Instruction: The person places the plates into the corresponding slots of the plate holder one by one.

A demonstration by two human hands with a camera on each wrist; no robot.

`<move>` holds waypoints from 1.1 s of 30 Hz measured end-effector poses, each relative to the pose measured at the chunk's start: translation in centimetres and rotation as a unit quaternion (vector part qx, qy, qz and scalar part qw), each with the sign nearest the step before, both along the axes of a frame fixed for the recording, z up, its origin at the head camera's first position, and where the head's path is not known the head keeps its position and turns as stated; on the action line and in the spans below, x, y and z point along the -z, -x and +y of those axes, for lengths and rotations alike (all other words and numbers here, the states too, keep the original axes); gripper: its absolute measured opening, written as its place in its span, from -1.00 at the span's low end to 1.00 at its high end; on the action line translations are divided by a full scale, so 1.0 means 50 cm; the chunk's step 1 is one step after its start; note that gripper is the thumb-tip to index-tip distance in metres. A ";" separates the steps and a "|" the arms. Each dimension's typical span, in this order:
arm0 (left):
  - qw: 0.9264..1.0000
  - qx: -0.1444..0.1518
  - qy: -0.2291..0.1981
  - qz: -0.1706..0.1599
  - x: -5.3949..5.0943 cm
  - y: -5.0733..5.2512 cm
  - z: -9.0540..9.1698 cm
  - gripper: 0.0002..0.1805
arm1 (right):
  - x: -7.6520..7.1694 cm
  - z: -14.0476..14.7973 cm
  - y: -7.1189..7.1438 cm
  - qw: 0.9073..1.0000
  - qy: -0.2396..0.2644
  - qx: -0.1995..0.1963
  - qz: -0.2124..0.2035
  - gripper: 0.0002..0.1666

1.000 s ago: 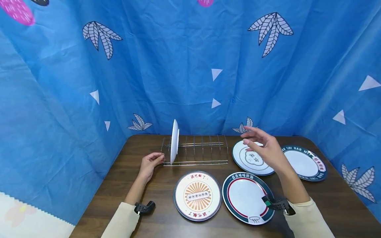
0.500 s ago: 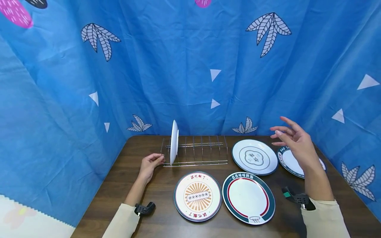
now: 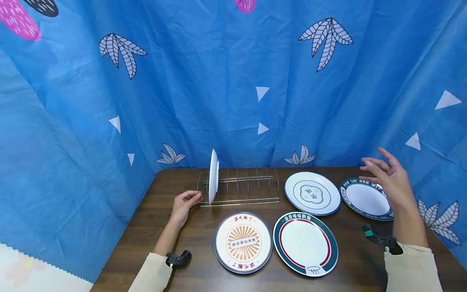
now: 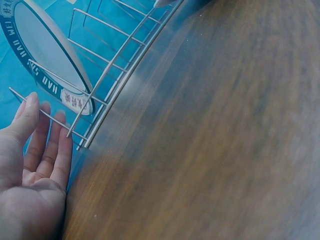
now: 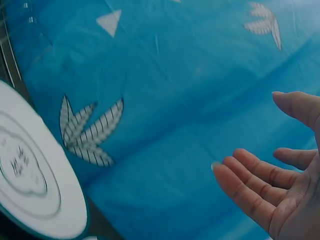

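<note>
While the left hand (image 3: pixel 186 205) pinches the end wire of a metal rack (image 3: pixel 248 201) between thumb and fingers, the right hand (image 3: pixel 395 182) hangs in the air near the far-right plate (image 3: pixel 366 199), its fingers loosely spread and holding nothing. A standing plate (image 3: pixel 213 178) rests on edge in the rack, near its left end. Four others lie face up on the brown surface (image 3: pixel 198 251): a sunburst plate (image 3: pixel 243 243) and a red-ringed plate (image 3: pixel 304 245) in front, a grey-patterned plate (image 3: pixel 312 192) just right of the rack, and the far-right plate beyond it. All look stiff and glossy, probably light enough for one hand, likely slick across the face and perhaps breakable if dropped; whether they are ceramic or plastic cannot be told. The rim seems the best hold, thumb above and fingers beneath, away from the smooth middle. Made of thin wire, the rack appears light and apt to slide, so a steadying pinch at its end makes sense.
</note>
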State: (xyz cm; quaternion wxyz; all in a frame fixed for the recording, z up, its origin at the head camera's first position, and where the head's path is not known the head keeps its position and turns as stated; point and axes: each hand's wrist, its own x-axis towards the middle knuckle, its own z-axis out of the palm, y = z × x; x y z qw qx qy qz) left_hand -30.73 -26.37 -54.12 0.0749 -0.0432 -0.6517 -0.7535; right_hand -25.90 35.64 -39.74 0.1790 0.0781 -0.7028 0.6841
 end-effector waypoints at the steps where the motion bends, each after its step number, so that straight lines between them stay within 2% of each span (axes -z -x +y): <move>1: 1.000 0.001 -0.001 0.001 -0.001 0.000 0.000 -0.80 | 0.005 0.010 -0.001 1.000 0.009 0.000 -0.004 -0.13; 4: 1.000 -0.001 -0.005 0.003 -0.003 -0.001 0.000 -0.82 | 0.020 0.037 -0.004 1.000 0.018 0.006 -0.021 -0.10; 6: 1.000 -0.002 -0.007 0.004 -0.003 0.000 -0.001 -0.83 | 0.029 0.053 -0.005 0.999 0.007 0.013 -0.039 -0.07; 10: 1.000 -0.001 -0.005 0.008 -0.004 0.001 -0.004 -0.82 | 0.048 0.079 -0.003 0.995 -0.055 0.046 -0.075 -0.03; 13: 1.000 -0.003 -0.003 0.006 -0.004 0.001 -0.006 -0.81 | 0.066 0.096 -0.004 0.984 -0.119 0.083 -0.107 -0.08; 16: 1.000 -0.006 -0.001 -0.001 -0.004 -0.002 -0.008 -0.81 | 0.082 0.113 -0.005 0.965 -0.185 0.115 -0.148 -0.10; 18: 1.000 -0.006 0.001 -0.004 -0.004 -0.002 -0.009 -0.79 | 0.091 0.124 -0.006 0.953 -0.210 0.130 -0.176 -0.09; 21: 1.000 -0.001 0.000 -0.009 -0.005 -0.001 -0.010 -0.73 | 0.101 0.140 -0.009 0.944 -0.220 0.137 -0.204 -0.06; 27: 1.000 -0.001 -0.002 -0.004 -0.007 0.003 -0.008 -0.69 | 0.117 0.167 -0.009 0.941 -0.205 0.129 -0.234 0.05; 33: 1.000 -0.002 -0.010 -0.002 0.000 -0.001 -0.003 -0.74 | 0.137 0.183 -0.015 0.928 -0.224 0.136 -0.264 0.10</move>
